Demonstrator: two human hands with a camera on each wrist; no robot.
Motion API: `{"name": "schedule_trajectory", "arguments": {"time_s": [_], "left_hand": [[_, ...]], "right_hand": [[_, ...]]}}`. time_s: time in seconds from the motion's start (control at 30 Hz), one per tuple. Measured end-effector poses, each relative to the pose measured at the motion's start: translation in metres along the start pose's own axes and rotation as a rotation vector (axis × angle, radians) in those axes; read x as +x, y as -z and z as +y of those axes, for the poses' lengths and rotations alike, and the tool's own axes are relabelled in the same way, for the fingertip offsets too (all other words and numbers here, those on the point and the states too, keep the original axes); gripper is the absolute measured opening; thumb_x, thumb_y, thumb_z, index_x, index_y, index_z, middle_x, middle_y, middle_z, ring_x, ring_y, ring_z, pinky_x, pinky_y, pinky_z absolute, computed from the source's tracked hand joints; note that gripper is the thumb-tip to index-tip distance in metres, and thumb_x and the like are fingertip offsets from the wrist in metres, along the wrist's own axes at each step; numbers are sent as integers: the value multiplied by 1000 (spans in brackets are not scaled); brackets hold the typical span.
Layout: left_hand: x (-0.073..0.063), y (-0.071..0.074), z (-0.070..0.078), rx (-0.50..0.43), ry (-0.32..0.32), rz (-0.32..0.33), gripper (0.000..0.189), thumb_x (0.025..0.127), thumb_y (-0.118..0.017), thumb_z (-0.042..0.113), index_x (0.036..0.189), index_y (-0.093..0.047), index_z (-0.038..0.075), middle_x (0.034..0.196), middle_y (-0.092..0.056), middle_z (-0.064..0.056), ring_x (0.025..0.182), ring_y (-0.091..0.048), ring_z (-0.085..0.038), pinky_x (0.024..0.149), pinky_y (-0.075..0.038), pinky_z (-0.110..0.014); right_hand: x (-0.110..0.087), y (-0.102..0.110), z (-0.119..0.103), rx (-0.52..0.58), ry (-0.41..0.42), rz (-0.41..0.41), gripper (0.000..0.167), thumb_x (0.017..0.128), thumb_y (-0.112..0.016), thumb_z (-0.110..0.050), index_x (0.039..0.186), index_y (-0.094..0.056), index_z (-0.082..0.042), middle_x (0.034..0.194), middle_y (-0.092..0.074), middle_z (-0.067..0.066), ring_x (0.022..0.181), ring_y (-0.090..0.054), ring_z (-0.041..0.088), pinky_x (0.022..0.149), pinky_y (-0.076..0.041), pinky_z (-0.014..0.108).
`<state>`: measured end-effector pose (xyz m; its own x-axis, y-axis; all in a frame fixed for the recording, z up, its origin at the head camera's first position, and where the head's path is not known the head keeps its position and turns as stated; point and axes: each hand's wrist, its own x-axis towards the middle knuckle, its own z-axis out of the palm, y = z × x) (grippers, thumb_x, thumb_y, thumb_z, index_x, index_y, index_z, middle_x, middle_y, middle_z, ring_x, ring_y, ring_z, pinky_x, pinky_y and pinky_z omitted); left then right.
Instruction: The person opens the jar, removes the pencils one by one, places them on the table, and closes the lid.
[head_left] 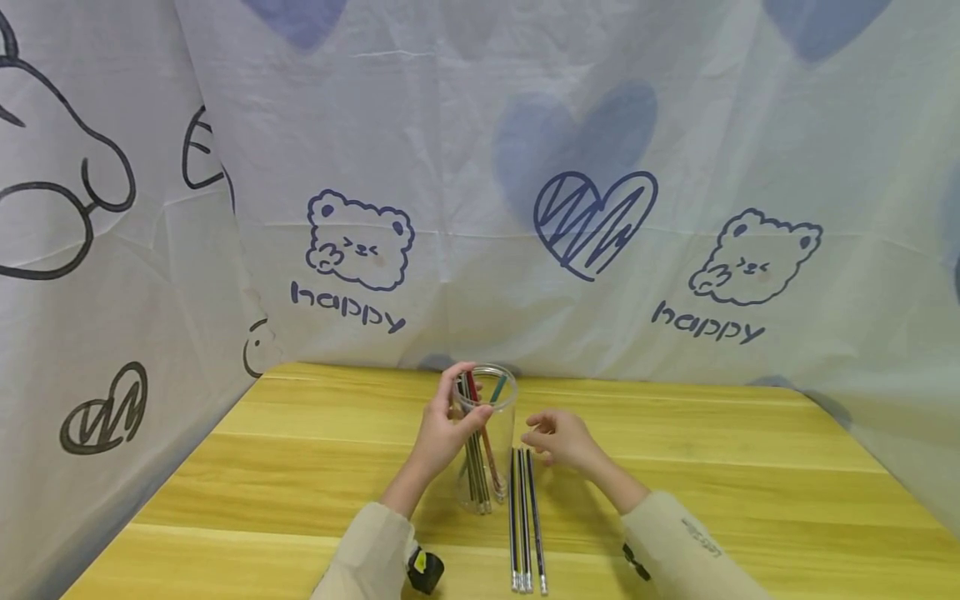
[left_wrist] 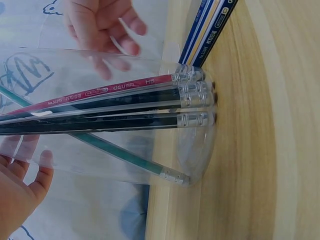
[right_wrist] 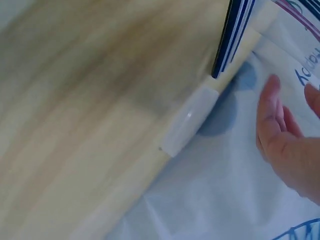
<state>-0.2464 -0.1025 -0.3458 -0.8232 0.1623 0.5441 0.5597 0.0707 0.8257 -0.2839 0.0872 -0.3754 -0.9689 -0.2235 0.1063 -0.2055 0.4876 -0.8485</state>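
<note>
My left hand point(head_left: 441, 429) holds a clear plastic jar point(head_left: 507, 421) near its rim, thumb on the near side and fingers round the far side. The jar stands on the table with pencils leaning inside: a red pencil point(left_wrist: 125, 89), a teal pencil point(left_wrist: 120, 151) and several dark pencils point(left_wrist: 145, 121), eraser ends down. To the jar's right lie several blue-striped pencils point(head_left: 525, 517) side by side, their eraser ends toward me. Just beyond their far ends, my right hand point(head_left: 566, 439) hovers with loosely bent fingers, nothing visible in it.
The yellow wood-grain table point(head_left: 300, 467) runs back to a white cloth point(head_left: 465, 167) printed with hearts and bears. In the right wrist view, a whitish translucent piece point(right_wrist: 190, 122) sits on the table's edge.
</note>
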Motion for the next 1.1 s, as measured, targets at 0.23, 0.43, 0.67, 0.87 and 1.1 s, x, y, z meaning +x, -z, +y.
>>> {"name": "schedule_trajectory", "arguments": {"time_s": [0.23,0.43,0.67,0.87,1.1], "left_hand": [[0,0,0,-4,-5,1,55,82,-59,3,131,-34,6,98,-53,-19,78,-53,-20,63,-50,-44],[0,0,0,-18,0,-4,55,82,-59,4,131,-33,7,101,-52,-24,77,-53,-19,63,-50,-45],[0,0,-1,-20,-6,-17,56,83,-58,5,132,-31,6,101,-50,-30,77,-52,-19,64,-49,-47],[0,0,-2,-10,-16,-17,57,83,-60,9,132,-31,6,102,-50,-29,79,-52,-19,64,-50,-43],[0,0,-2,-14,-13,-18,57,83,-60,7,132,-31,6,102,-52,-21,80,-52,-19,64,-50,-41]], "right_hand": [[1,8,-16,-32,196,172,19,82,-63,-6,96,-61,7,74,-61,8,60,-55,16,50,-49,32],[1,16,-34,12,377,284,13,83,-62,-6,90,-64,5,75,-62,11,60,-53,15,48,-48,29],[-1,17,-51,14,521,365,10,82,-64,-7,86,-66,1,76,-64,7,64,-55,16,55,-46,22],[-3,15,-64,58,573,380,11,80,-66,-6,87,-65,3,77,-64,8,61,-54,15,54,-45,21],[-12,10,-88,69,691,359,11,76,-66,5,85,-63,9,79,-63,16,68,-58,24,62,-49,26]]}}
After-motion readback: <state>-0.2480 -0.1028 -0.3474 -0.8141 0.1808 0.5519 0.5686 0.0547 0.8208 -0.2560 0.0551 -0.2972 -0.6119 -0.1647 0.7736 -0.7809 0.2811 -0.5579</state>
